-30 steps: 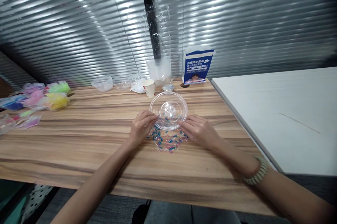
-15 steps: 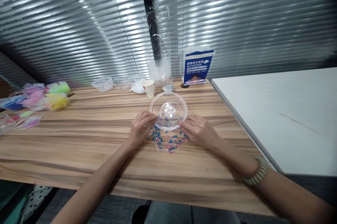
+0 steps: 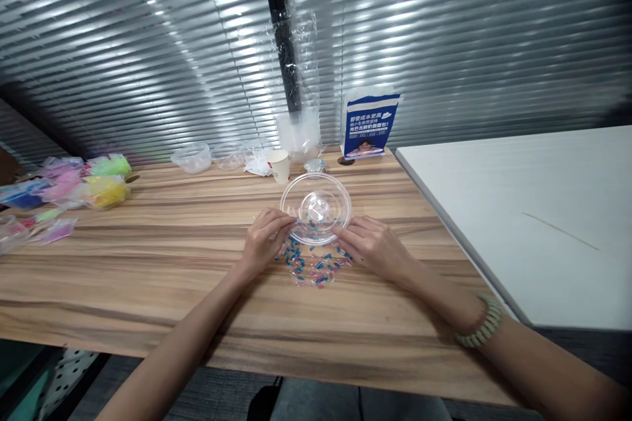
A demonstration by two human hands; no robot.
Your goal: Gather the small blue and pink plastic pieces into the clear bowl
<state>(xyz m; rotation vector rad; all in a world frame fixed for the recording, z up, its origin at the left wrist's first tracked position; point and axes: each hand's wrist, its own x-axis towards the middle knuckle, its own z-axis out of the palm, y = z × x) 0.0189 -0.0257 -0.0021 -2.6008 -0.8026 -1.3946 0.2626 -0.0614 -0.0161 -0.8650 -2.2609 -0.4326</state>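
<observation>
A round clear plastic lid (image 3: 318, 207) stands tilted over the wooden table, and small beads show through its lower part. My left hand (image 3: 267, 236) pinches its near left edge between thumb and fingers. At the near right edge, my right hand (image 3: 372, 244) grips it the same way. Just below the lid lies a scatter of small blue and pink beads (image 3: 320, 266), spread between my two hands. Part of the scatter is hidden by my fingertips.
Behind the lid stand a paper cup (image 3: 279, 165), a clear bowl (image 3: 192, 157), a round silvery piece (image 3: 315, 165) and a blue printed bag (image 3: 371, 126). Bags of coloured material (image 3: 106, 190) lie far left. A white table (image 3: 533, 210) adjoins on the right.
</observation>
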